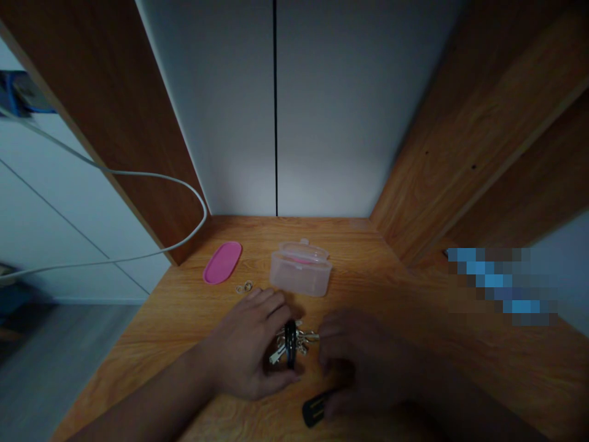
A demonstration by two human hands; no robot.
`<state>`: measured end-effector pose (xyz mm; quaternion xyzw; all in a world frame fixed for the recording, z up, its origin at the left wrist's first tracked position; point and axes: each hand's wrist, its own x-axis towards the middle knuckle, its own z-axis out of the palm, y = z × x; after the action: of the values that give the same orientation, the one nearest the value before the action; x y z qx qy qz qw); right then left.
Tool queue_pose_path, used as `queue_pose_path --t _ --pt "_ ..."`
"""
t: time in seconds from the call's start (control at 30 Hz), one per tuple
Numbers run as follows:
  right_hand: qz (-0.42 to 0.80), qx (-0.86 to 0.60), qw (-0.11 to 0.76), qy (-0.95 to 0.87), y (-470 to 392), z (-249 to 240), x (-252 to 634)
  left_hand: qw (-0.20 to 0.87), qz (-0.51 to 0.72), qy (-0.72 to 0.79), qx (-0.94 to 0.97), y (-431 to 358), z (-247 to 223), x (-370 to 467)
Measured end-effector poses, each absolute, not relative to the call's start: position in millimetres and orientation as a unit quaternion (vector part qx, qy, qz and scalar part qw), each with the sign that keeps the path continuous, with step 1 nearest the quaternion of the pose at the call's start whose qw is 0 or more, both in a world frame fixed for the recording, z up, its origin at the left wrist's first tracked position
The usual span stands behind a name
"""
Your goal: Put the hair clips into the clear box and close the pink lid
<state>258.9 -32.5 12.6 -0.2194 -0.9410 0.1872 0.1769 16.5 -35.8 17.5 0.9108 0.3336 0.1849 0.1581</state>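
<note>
My left hand [251,344] rests on the wooden desk [391,294] with its fingers closed around a bunch of keys [294,342] that has a black fob. Close on the other side of the bunch, my right hand [356,356] has its fingertips at the keys' metal ends; its grip is too dark to make out. A small black ridged piece [313,410] lies on the desk under my right hand's near edge. Just beyond the hands stands a translucent plastic box [301,270] with a pink insert.
A pink oval lid [223,262] lies at the back left of the desk, with two small metal rings [244,286] beside it. A white cable [151,178] hangs along the left wooden panel. White wall panels close the back; wooden shelving rises at the right.
</note>
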Motion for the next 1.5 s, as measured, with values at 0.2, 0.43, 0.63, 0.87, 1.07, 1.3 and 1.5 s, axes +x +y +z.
queue_pose_path --t 0.2,0.43,0.63,0.87,1.07,1.3,1.5 --pt "0.261 -0.214 0.146 -0.930 -35 11 260 0.169 0.179 0.390 0.888 -38 15 23" --pt "0.311 -0.226 0.110 -0.916 -38 16 259 0.214 0.215 0.388 0.870 -39 11 21" --pt "0.415 -0.295 0.169 -0.844 -39 24 261 0.251 0.249 0.369 0.860 -34 7 19" --pt "0.508 -0.306 0.308 -0.744 -33 8 257 0.385 0.323 0.310 0.807 -31 -1 19" --pt "0.553 -0.313 0.378 -0.673 -29 6 249 0.518 0.392 0.357 0.672 -31 0 19" --pt "0.637 -0.394 0.470 -0.468 -28 5 236 0.616 0.442 0.396 0.517 -26 6 20" --pt "0.694 -0.400 0.535 -0.267 -39 12 223 0.633 0.448 0.442 0.451 -27 11 23"
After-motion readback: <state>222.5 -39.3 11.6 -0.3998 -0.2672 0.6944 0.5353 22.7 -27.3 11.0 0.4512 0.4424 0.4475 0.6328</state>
